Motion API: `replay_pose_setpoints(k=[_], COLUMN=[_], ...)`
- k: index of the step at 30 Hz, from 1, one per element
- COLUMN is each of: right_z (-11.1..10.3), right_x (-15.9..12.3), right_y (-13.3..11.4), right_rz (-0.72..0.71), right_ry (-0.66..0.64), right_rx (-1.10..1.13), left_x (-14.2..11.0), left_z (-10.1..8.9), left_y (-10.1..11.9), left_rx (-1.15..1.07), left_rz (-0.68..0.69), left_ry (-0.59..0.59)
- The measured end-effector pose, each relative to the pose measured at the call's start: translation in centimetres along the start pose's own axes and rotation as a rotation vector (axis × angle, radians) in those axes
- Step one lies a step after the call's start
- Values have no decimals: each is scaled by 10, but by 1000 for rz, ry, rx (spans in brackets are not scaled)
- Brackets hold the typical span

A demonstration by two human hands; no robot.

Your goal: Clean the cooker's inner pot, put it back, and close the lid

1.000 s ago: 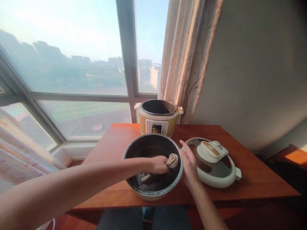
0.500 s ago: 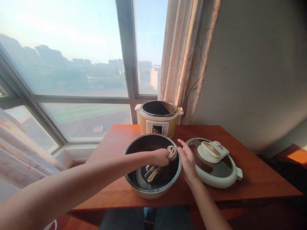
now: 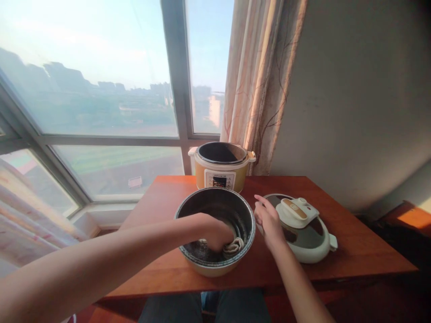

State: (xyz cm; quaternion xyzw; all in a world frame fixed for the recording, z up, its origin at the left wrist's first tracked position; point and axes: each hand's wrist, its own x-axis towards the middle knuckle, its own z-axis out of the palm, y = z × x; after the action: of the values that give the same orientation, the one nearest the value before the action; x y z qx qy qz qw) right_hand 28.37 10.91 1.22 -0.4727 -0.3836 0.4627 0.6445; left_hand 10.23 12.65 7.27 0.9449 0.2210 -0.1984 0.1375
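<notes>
Inside the dark inner pot (image 3: 215,272), my left hand (image 3: 217,231) is closed around a folded beige cloth (image 3: 234,246). The cloth lies against the lower right part of the pot's interior, and my palm and wrist hide much of it. My right hand (image 3: 268,220) is just outside the pot's right rim, holding nothing; its index finger is stretched out and the other fingers are loosely bent. Whether those fingertips touch the rim, I cannot tell. The pot stands near the front edge of the wooden table (image 3: 161,197).
Behind the pot is the yellow and white cooker body (image 3: 220,172) with its control panel. A round cooker lid (image 3: 306,237) with a white handle lies to the right, close to my right hand. A window (image 3: 107,89) and a curtain (image 3: 259,89) are beyond the table.
My left hand and the cloth have gone from the pot's upper right side down toward its lower right interior. My right hand has shifted slightly away from the rim, with its lower fingers more bent.
</notes>
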Motion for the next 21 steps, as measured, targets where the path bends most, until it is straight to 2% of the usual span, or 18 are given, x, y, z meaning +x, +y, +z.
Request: replay_pose_setpoints(k=[3,6,9,12,16,19,21], right_z=[0,9,22,31,36,37,38], right_x=[-44,-92,-122,-133,-132,-132,-132], right_y=[4,7,6,5,6,7,6], right_rz=[-20,26,10,-7,19,27,33], right_ry=[155,141,130,136,109,135,136], right_rx=[32,28,-11,-60,-109,-92,-82], left_x=[-12,-18,-16,-10,1,9,14], left_z=[-2,-2,-2,-4,-8,-11,-12], left_y=[1,5,8,5,-8,-15,-14], left_rx=[27,-24,-226,-401,-602,-688,-695], left_rz=[21,-55,-170,-229,-288,-362,-390], left_ry=[-68,-20,86,169,301,419,454])
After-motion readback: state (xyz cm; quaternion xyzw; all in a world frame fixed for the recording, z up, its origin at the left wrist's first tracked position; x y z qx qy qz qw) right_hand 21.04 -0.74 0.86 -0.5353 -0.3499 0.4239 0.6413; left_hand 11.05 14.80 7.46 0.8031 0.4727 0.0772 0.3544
